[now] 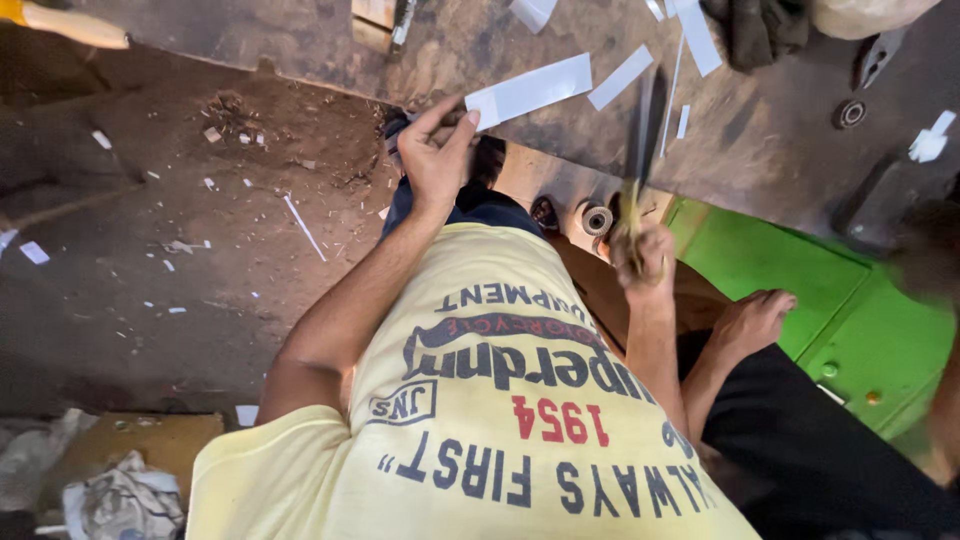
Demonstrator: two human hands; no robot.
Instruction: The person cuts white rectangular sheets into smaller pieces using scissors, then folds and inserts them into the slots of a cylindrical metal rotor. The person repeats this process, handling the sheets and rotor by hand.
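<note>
I am looking down over my yellow printed shirt. My left hand (435, 155) reaches to the edge of a dark workbench (300, 40) and pinches the near end of a white paper strip (535, 88) lying on it. My right hand (642, 262) is closed around the handles of long dark shears (645, 125). Their blades point up over the bench and are blurred. They lie to the right of the strip and do not touch it.
Several cut white strips (620, 76) lie scattered on the bench. A small round roll (597, 218) sits below the bench edge. A green metal box (860, 320) stands on the right. Another person's hand (755, 320) rests there above dark trousers. The dirt floor (150, 260) has scraps on it.
</note>
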